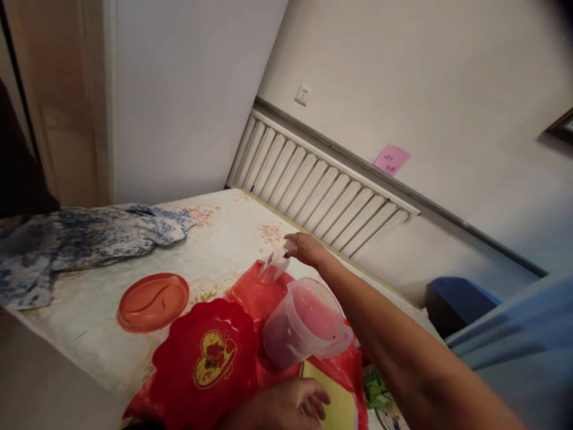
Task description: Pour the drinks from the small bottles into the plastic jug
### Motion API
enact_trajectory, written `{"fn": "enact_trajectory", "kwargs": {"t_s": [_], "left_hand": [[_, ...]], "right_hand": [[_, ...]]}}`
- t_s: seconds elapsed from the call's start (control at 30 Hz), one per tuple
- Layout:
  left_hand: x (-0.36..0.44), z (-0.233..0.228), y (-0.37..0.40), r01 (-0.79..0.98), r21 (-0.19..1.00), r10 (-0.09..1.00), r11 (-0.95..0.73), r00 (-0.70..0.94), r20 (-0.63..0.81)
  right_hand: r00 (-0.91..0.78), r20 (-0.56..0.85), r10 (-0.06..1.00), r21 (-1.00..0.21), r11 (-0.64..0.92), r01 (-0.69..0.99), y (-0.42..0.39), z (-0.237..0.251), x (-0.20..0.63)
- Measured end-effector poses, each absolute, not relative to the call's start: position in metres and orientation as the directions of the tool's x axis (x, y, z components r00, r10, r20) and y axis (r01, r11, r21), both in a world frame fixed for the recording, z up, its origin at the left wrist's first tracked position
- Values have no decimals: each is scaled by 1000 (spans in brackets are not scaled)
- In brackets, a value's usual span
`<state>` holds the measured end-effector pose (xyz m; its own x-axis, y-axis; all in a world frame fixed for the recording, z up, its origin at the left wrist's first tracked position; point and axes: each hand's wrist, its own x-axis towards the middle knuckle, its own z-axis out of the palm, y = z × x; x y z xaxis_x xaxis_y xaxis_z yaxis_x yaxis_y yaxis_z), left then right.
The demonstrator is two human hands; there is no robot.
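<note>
My right hand (305, 248) reaches across to the far side of the red plastic sheet, fingers closed on the top of a small translucent plastic container (273, 267). Below that forearm stands a large translucent plastic jug (286, 331) with its handle toward the lower right. My left hand (290, 403) is low in the view, its fingers loosely bent and apart, over the edge of a yellow pad or booklet (333, 394). Left of the jug is a red scalloped plate (179, 364) with a gold heart print. An orange divided plate (152, 303) lies farther left.
A red plastic sheet (244, 285) lies under several of these things on the flowered cover (215, 239). Crumpled blue-and-white cloth (111, 236) is at the left. A white radiator (313, 179) lines the wall behind; a blue curtain (523, 352) hangs at the right.
</note>
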<state>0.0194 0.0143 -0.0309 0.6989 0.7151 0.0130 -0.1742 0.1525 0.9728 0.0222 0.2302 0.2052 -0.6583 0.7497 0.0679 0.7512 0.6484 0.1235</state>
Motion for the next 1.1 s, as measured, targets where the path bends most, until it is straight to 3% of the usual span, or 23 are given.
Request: {"fn": "enact_trajectory", "kwargs": {"t_s": [0.2,0.43,0.53,0.63,0.8,0.9,1.1], "left_hand": [[17,-14,12,-151,966,700,210,713,-41],[21,-6,10,-165,953,684,253,728,-55],[22,-7,10,-195,954,674,226,739,-9],[24,-7,11,-225,948,679,227,734,12],[25,-4,10,-268,936,676,229,736,45],[24,2,8,-304,936,654,178,747,118],[24,17,1,-488,861,569,146,753,330]], "right_hand": [[-629,148,763,128,616,777,225,211,49],[-465,384,798,129,452,883,181,281,147],[-391,450,803,47,416,908,142,307,201],[-264,412,872,-97,331,939,95,322,248],[-171,176,969,-334,222,916,26,322,294],[-220,46,974,-410,219,885,-2,306,292],[-426,-74,902,-467,346,814,-18,259,244]]}}
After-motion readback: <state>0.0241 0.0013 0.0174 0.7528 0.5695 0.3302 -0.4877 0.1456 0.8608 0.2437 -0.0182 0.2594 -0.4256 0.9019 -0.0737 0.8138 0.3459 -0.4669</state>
